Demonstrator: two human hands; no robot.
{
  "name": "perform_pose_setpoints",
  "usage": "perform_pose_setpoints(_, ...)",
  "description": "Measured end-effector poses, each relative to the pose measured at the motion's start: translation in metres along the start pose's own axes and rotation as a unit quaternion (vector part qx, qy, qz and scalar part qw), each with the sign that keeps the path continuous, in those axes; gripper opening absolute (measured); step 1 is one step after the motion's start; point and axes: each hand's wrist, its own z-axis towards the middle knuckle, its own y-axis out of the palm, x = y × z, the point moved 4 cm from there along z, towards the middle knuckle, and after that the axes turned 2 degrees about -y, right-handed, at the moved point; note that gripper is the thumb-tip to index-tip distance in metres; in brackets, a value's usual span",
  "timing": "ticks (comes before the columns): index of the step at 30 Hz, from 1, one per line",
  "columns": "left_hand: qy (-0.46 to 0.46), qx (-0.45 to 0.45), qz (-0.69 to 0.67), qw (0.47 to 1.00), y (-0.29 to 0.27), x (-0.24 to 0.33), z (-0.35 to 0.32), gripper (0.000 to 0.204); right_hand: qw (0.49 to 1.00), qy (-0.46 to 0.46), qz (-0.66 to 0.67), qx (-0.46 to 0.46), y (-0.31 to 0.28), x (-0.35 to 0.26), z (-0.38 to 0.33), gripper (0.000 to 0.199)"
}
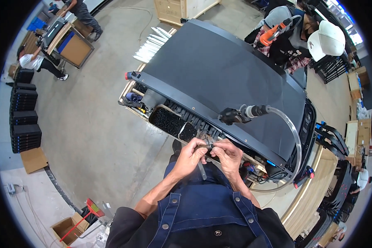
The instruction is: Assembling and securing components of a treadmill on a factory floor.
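Note:
In front of my apron, my left hand and my right hand are closed, fingertips almost meeting. Pinched between them is a small dark cylindrical part, mostly covered by the fingers; its exact kind I cannot make out. A flat grey metal strip or handle hangs just below my hands. Just beyond them lies a bin of black screws beside a smaller heap of black fasteners. A black air tool with a clear hose rests on the large dark treadmill-like machine.
Across the machine, a co-worker in a white cap leans in beside an orange power tool. The clear hose loops down on my right. White strips are piled behind the machine. Stacked black parts stand far left.

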Motion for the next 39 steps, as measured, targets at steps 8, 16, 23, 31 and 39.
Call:
perform_pose_setpoints(8, 0.184, 0.169, 0.209, 0.946, 0.055, 0.013, -0.023, 0.021, 0.971, -0.179, -0.160, 0.022, -0.017, -0.032, -0.018, 0.019)
perform_pose_setpoints(16, 0.163, 0.203, 0.211, 0.942, 0.060, 0.010, -0.017, 0.020, 0.986, -0.110, -0.125, -0.011, -0.022, -0.015, -0.019, 0.018)
perform_pose_setpoints(23, -0.018, 0.129, 0.058, 0.990, 0.014, -0.065, 0.024, 0.025, 0.985, 0.022, -0.155, -0.074, -0.056, -0.006, 0.014, 0.021)
perform_pose_setpoints(31, -0.244, 0.042, -0.424, 0.871, -0.005, -0.181, 0.125, 0.016, 0.957, -0.029, -0.117, -0.263, -0.022, -0.055, 0.152, 0.079)
perform_pose_setpoints(39, -0.193, -0.064, -0.327, 0.923, -0.009, -0.208, 0.176, 0.018, 0.983, -0.081, -0.079, -0.145, -0.032, -0.029, 0.133, 0.087)
